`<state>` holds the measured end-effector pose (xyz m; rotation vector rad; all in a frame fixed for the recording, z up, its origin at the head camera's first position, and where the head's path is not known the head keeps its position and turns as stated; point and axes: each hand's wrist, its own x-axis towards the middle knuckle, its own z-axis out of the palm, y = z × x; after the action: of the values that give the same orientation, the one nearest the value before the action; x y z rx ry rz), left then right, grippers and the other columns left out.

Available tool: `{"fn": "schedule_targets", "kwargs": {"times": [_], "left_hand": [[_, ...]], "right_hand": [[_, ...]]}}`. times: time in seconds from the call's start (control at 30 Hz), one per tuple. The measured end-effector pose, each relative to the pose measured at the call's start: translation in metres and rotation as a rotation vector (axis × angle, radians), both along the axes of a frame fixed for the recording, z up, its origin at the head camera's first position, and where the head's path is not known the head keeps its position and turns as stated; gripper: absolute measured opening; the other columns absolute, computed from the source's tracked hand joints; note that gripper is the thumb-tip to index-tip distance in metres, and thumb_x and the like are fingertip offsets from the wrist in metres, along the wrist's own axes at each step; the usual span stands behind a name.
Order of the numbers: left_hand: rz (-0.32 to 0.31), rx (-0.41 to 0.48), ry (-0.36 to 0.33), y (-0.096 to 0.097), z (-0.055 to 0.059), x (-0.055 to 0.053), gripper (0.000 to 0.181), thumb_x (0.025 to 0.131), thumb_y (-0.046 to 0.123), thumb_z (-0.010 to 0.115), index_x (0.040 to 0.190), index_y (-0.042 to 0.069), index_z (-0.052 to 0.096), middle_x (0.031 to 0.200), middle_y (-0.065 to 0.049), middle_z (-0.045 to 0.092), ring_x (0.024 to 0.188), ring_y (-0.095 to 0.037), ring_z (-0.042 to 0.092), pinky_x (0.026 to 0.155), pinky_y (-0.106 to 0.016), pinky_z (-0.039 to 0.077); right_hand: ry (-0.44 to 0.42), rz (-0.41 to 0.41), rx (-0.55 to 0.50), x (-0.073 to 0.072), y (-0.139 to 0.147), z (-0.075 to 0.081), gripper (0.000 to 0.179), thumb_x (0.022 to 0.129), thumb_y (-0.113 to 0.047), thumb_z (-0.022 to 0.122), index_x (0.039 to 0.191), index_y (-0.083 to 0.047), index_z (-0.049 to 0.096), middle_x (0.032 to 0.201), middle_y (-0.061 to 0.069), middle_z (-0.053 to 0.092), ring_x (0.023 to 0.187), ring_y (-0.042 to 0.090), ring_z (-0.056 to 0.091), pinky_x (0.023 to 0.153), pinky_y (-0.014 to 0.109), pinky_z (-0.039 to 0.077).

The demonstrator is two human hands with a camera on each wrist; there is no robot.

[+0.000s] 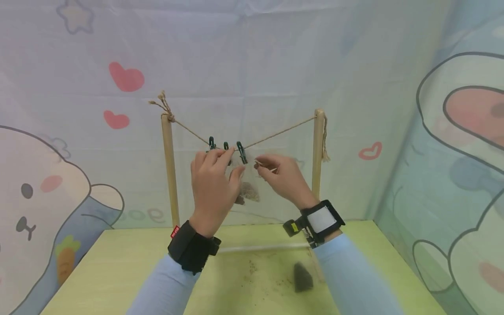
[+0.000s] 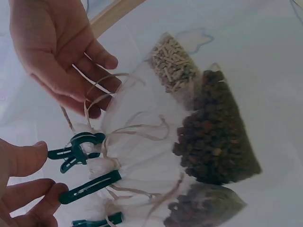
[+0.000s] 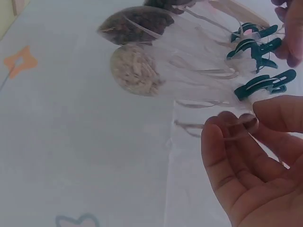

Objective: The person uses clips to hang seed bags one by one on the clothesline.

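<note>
Sheer drawstring bags hang from green clips on a rope. One bag holds pale pellets; another has dark brown granules. My left hand is at the clips, its thumb and index finger apart. In the left wrist view, the thumb touches the end of one green clip and a finger meets the tail of a second clip. Right of the clips, my right hand pinches a thin drawstring of the pellet bag. The bag mouths are partly hidden behind the clips.
Two wooden posts, a left post and a right post, carry the sagging rope. A dark pouch lies on the yellow-green table, with small crumbs scattered near it. A printed cloth hangs behind.
</note>
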<state>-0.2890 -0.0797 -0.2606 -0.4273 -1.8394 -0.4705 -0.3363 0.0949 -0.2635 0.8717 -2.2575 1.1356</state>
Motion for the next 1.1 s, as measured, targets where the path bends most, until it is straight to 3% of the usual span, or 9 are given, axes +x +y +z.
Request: {"fn": "schedule_targets", "kwargs": {"times": [0.23, 0.37, 0.5, 0.63, 0.83, 1.1], "left_hand": [[-0.033, 0.017, 0.051, -0.015, -0.03, 0.017, 0.037, 0.083, 0.02, 0.068, 0.118, 0.007, 0.064, 0.107, -0.011, 0.062, 0.092, -0.028, 0.047, 0.083, -0.044, 0.037], [-0.038, 0.04, 0.041, -0.022, -0.048, 0.026, 0.035, 0.083, 0.017, 0.068, 0.116, 0.007, 0.064, 0.104, -0.012, 0.062, 0.089, -0.028, 0.047, 0.077, -0.041, 0.036], [0.007, 0.048, 0.038, -0.025, -0.072, 0.028, 0.033, 0.081, 0.015, 0.069, 0.112, 0.005, 0.066, 0.102, -0.012, 0.063, 0.083, -0.028, 0.047, 0.074, -0.04, 0.037], [0.062, 0.036, -0.021, -0.03, -0.101, 0.028, 0.033, 0.081, 0.018, 0.069, 0.112, 0.006, 0.066, 0.102, -0.012, 0.063, 0.081, -0.027, 0.048, 0.075, -0.041, 0.037], [0.108, 0.038, -0.144, -0.035, -0.144, 0.03, 0.033, 0.081, 0.02, 0.07, 0.111, 0.006, 0.066, 0.104, -0.011, 0.062, 0.083, -0.024, 0.048, 0.075, -0.038, 0.037], [0.143, 0.016, -0.235, -0.041, -0.187, 0.033, 0.034, 0.073, 0.019, 0.076, 0.103, 0.005, 0.069, 0.096, -0.009, 0.063, 0.08, -0.021, 0.05, 0.069, -0.037, 0.035]], "right_hand": [[0.117, -0.046, -0.084, 0.017, 0.013, -0.034, 0.027, 0.089, -0.012, 0.058, 0.116, -0.01, 0.063, 0.113, 0.006, 0.062, 0.097, 0.021, 0.061, 0.075, 0.03, 0.05], [0.123, -0.056, -0.099, 0.028, 0.021, -0.056, 0.026, 0.09, -0.013, 0.058, 0.114, -0.014, 0.064, 0.112, 0.004, 0.061, 0.096, 0.021, 0.061, 0.073, 0.029, 0.051], [0.118, -0.088, -0.089, 0.038, 0.029, -0.083, 0.025, 0.089, -0.014, 0.06, 0.113, -0.016, 0.065, 0.112, 0.002, 0.061, 0.094, 0.02, 0.06, 0.071, 0.03, 0.051], [0.127, -0.123, -0.064, 0.041, 0.034, -0.113, 0.026, 0.087, -0.013, 0.062, 0.113, -0.015, 0.065, 0.11, 0.001, 0.061, 0.092, 0.02, 0.06, 0.069, 0.031, 0.052], [0.061, -0.178, -0.028, 0.042, 0.032, -0.155, 0.028, 0.083, -0.012, 0.066, 0.111, -0.013, 0.065, 0.108, 0.003, 0.062, 0.089, 0.021, 0.061, 0.068, 0.029, 0.052], [-0.048, -0.235, 0.024, 0.046, 0.026, -0.192, 0.029, 0.082, -0.011, 0.067, 0.11, -0.015, 0.064, 0.106, -0.001, 0.061, 0.087, 0.014, 0.06, 0.067, 0.022, 0.049]]}}
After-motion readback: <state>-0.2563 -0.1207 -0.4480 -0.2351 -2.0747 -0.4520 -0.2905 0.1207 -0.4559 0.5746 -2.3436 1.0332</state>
